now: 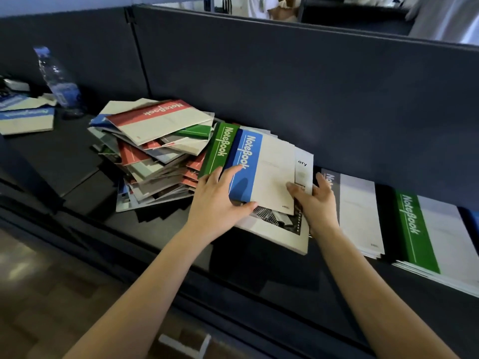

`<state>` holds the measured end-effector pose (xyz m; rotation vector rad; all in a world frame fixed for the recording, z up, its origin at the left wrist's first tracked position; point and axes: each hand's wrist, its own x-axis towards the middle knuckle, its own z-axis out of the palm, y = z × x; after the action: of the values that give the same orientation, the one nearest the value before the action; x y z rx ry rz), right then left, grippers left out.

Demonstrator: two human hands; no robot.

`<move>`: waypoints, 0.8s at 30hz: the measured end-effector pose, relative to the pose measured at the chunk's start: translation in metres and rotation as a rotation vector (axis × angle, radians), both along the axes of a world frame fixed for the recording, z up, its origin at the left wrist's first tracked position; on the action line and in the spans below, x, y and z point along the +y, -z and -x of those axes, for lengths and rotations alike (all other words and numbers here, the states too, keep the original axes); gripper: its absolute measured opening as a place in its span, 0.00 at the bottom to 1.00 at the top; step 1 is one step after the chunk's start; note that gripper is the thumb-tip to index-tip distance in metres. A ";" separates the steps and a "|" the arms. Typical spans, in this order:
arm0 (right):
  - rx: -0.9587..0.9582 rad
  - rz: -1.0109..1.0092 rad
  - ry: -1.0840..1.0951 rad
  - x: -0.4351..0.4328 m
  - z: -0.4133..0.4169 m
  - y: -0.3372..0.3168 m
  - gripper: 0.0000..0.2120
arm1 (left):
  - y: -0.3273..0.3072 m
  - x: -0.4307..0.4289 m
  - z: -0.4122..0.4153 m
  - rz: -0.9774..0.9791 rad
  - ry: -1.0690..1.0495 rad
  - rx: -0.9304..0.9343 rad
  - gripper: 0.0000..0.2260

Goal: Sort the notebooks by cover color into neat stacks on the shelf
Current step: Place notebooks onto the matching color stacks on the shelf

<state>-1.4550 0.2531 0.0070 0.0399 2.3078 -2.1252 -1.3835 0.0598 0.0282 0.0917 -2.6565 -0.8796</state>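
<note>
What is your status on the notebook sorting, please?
Left hand flat on blue notebook; right hand pinching its right edge. Grey stack, green stack started. Mixed pile crowds its left.

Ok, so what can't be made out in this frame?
All in the head view:
- Messy pile: lower covers are buried under the upper notebooks, so their colours can't be counted.
- White booklet: title covered by the blue notebook; only "ory" shows.
- Grey notebook: title partly behind the right hand.
- Blue thing: cut off by the right frame edge.
- Water bottle: label blurred.
</note>
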 end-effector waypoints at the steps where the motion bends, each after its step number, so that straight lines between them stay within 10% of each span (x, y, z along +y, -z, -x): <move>1: 0.035 0.004 -0.030 0.002 -0.002 -0.001 0.25 | -0.003 0.003 -0.005 -0.056 -0.008 0.001 0.33; 5: 0.090 0.055 -0.110 0.010 -0.011 -0.007 0.42 | -0.005 0.011 -0.023 -0.405 -0.005 0.010 0.25; 10: 0.227 0.085 -0.176 0.033 -0.022 -0.023 0.39 | -0.001 0.031 -0.033 -0.692 -0.123 0.154 0.18; 24: 0.409 -0.162 0.036 0.209 -0.069 -0.057 0.35 | -0.024 0.189 -0.014 -1.072 0.277 0.163 0.34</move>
<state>-1.3863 0.4626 0.0644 -0.3922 2.7102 -2.1213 -1.3692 0.2486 0.0521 -0.0944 -1.7900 -2.1793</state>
